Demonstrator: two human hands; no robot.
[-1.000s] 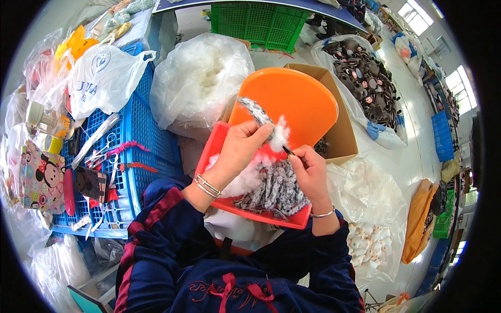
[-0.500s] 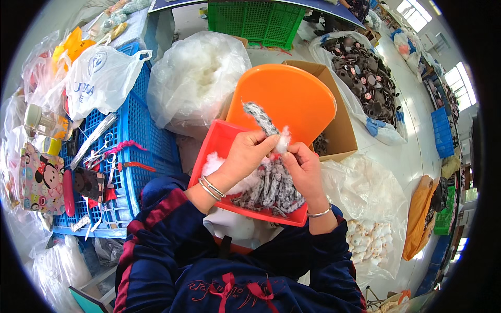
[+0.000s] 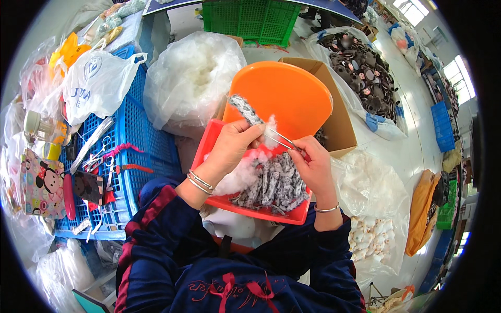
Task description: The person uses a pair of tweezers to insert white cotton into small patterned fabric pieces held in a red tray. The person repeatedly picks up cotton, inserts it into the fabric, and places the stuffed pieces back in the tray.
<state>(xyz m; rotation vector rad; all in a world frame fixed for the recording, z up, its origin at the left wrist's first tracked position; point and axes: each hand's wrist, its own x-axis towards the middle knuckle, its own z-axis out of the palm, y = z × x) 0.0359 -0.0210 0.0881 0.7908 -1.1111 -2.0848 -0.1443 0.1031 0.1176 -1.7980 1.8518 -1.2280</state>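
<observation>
Your left hand pinches a grey fuzzy strip, your right hand clamps metal tweezers, prongs parted at a white tuft.

Top: I record a navy garment with a soft, velvety sheen.
Left sleeve: navy, with a broad dark red stripe along it.
Right sleeve: navy; I log red at its outer edge.
Chest: red script lettering and two red ribbon bows.
Left hand: bare; I count silver-coloured bangles, stacked, at the wrist.
Right hand: bare; one slim silver-coloured bangle.
</observation>
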